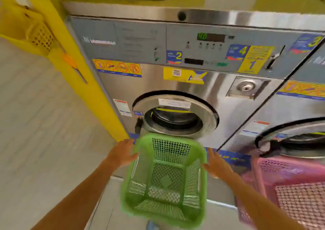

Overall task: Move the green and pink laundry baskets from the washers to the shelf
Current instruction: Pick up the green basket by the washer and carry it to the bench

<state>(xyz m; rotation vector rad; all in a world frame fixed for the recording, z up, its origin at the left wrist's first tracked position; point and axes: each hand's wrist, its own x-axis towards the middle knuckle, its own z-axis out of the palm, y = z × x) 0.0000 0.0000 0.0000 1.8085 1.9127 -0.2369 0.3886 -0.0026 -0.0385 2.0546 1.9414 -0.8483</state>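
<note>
An empty green mesh laundry basket (pixel 165 180) sits low in front of the steel washer (pixel 175 88), just below its round door (pixel 174 118). My left hand (pixel 123 153) is at the basket's left rim with fingers spread, and my right hand (pixel 215 164) is at its right rim, palm toward the side. Neither hand is visibly closed around the rim. A pink mesh laundry basket (pixel 292 185) stands to the right, in front of a second washer (pixel 299 138), partly cut off by the frame edge.
A yellow post (pixel 70 62) rises left of the washer. Behind it, at the upper left, a yellow perforated basket (pixel 40 36) rests on a yellow ledge. Pale tiled floor (pixel 44 141) stretches away to the left.
</note>
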